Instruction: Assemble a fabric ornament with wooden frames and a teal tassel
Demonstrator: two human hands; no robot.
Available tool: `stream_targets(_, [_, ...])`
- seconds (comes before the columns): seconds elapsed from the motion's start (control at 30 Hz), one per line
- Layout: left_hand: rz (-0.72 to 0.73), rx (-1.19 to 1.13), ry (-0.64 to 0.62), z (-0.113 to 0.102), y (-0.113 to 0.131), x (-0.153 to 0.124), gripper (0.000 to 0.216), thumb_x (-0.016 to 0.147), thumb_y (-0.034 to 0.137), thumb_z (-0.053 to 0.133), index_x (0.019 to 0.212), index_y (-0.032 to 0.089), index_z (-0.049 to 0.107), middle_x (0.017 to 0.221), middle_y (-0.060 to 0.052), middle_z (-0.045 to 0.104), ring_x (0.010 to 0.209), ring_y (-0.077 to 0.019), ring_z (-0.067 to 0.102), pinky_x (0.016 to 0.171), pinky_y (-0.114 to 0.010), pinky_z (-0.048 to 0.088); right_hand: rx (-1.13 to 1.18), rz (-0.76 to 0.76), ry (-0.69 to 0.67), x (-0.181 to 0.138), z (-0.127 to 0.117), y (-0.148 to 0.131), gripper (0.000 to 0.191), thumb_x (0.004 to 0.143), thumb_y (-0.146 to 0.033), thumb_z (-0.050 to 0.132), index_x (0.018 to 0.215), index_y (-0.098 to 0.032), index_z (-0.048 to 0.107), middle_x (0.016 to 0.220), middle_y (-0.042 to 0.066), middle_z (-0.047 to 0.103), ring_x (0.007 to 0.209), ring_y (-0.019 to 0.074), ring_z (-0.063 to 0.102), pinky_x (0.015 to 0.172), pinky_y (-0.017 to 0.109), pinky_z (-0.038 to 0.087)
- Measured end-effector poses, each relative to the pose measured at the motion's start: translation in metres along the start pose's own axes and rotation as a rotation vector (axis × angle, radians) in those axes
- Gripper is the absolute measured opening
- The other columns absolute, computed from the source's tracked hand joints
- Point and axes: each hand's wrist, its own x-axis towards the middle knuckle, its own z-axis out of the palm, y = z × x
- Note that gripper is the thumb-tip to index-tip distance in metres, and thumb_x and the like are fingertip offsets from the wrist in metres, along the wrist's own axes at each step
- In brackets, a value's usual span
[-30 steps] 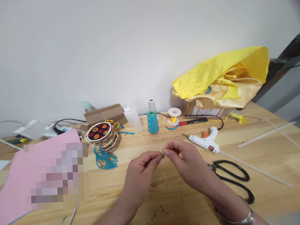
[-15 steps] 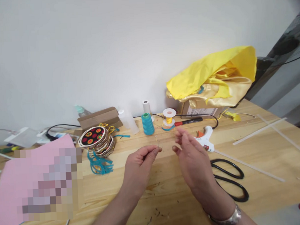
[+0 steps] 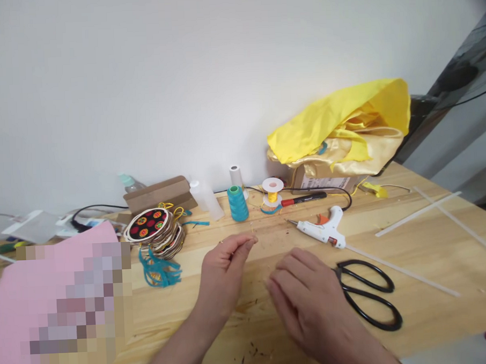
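Observation:
My left hand (image 3: 226, 268) is closed in a pinch, thumb against forefinger, above the middle of the wooden table (image 3: 160, 320). What sits between its fingertips is too thin to make out. Lower and to the right, my right hand (image 3: 308, 292) is curled with the back of the hand up; its fingertips point toward the left hand and whatever they pinch is hidden. Beyond the left hand stands a cone of teal thread (image 3: 238, 203). Black-handled scissors (image 3: 376, 289) lie right beside the right hand, partly covered by it.
A white glue gun (image 3: 321, 231) with a glue stick lies behind the right hand. At left are stacked embroidered round pieces (image 3: 148, 225) with teal tassels (image 3: 160, 270) and pink sheets (image 3: 56, 254). Behind are a yellow thread spool (image 3: 272, 186), a marker (image 3: 304, 198) and yellow cloth (image 3: 341, 124).
My right hand has come down toward me and turned over, its fingers curling in, which uncovers the glue gun's nozzle. My left hand keeps its pinch in nearly the same place.

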Motion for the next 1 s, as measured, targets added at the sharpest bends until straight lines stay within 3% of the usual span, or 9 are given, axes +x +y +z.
stream_targets(0.13, [-0.028,0.03,0.044,-0.014,-0.005,0.0,0.019,0.08,0.034,0.057,0.077,0.023,0.072,0.081,0.0,0.074,0.081,-0.0176,0.063,0.076,-0.025,0.047,-0.454,0.219,-0.114,-0.037,-0.003,0.037,0.028,0.07,0.004,0.046,0.078,-0.015,0.065,0.08,0.011,0.063,0.076,0.0246,0.055,0.07,0.039,0.046])
stream_targets(0.2, [-0.007,0.022,0.08,-0.02,-0.007,0.0,0.02,0.081,0.036,0.057,0.077,0.023,0.071,0.084,0.001,0.073,0.087,-0.0178,0.062,0.079,-0.025,0.045,-0.626,0.285,-0.121,-0.064,-0.006,0.061,0.031,0.071,0.002,0.046,0.091,-0.009,0.066,0.095,0.017,0.065,0.086,0.0298,0.057,0.072,0.042,0.049])
stream_targets(0.37, [0.05,-0.061,0.181,-0.027,-0.012,0.002,0.02,0.084,0.038,0.056,0.08,0.024,0.07,0.089,0.001,0.071,0.093,-0.0174,0.059,0.087,-0.026,0.041,-0.586,0.245,-0.245,-0.106,-0.009,0.094,0.033,0.078,-0.008,0.046,0.105,-0.015,0.063,0.102,0.011,0.066,0.091,0.0257,0.062,0.074,0.036,0.053])
stream_targets(0.57, [0.052,-0.321,0.302,-0.033,-0.015,0.022,0.016,0.082,0.035,0.06,0.083,0.022,0.068,0.091,0.0,0.071,0.094,-0.0174,0.059,0.091,-0.029,0.038,-0.491,0.207,-0.254,-0.08,0.002,0.072,0.033,0.074,-0.007,0.051,0.102,-0.018,0.065,0.098,0.009,0.068,0.088,0.0241,0.064,0.073,0.034,0.052])
stream_targets(0.67, [0.061,-0.377,0.34,-0.036,-0.008,0.036,0.015,0.081,0.033,0.059,0.081,0.021,0.068,0.088,-0.001,0.072,0.093,-0.0168,0.059,0.089,-0.029,0.04,-0.453,0.282,-0.297,-0.054,0.005,0.053,0.026,0.07,-0.004,0.055,0.088,-0.018,0.068,0.089,0.008,0.069,0.08,0.0256,0.064,0.066,0.035,0.051])
stream_targets(0.73, [0.093,-0.425,0.37,-0.037,-0.001,0.045,0.013,0.081,0.031,0.06,0.08,0.021,0.069,0.085,0.0,0.071,0.091,-0.0162,0.06,0.087,-0.028,0.041,-0.315,0.372,-0.372,-0.032,0.002,0.041,0.02,0.071,-0.007,0.056,0.085,-0.018,0.067,0.093,0.01,0.068,0.083,0.0265,0.063,0.067,0.035,0.05])
stream_targets(0.8, [0.15,-0.466,0.386,-0.037,0.007,0.052,0.012,0.08,0.029,0.061,0.079,0.021,0.07,0.083,0.0,0.071,0.089,-0.0157,0.06,0.086,-0.027,0.042,-0.028,0.469,-0.378,-0.007,-0.002,0.032,0.022,0.082,-0.014,0.051,0.097,-0.019,0.065,0.106,0.01,0.065,0.092,0.0248,0.062,0.075,0.035,0.049])
stream_targets(0.87, [0.185,-0.487,0.392,-0.036,0.015,0.058,0.013,0.08,0.03,0.061,0.079,0.021,0.07,0.083,0.0,0.071,0.086,-0.0153,0.06,0.085,-0.027,0.042,0.344,0.524,-0.342,0.02,-0.005,0.025,0.024,0.089,-0.027,0.045,0.106,-0.02,0.06,0.107,0.008,0.065,0.096,0.0219,0.061,0.081,0.035,0.047])
stream_targets(1.0, [0.217,-0.464,0.419,-0.032,0.031,0.072,0.018,0.081,0.034,0.06,0.081,0.02,0.07,0.087,-0.002,0.071,0.085,-0.0158,0.06,0.081,-0.027,0.043,1.031,0.65,-0.217,0.077,-0.002,0.018,0.04,0.092,-0.051,0.035,0.097,-0.017,0.054,0.108,0.013,0.064,0.098,0.0208,0.061,0.082,0.034,0.047])
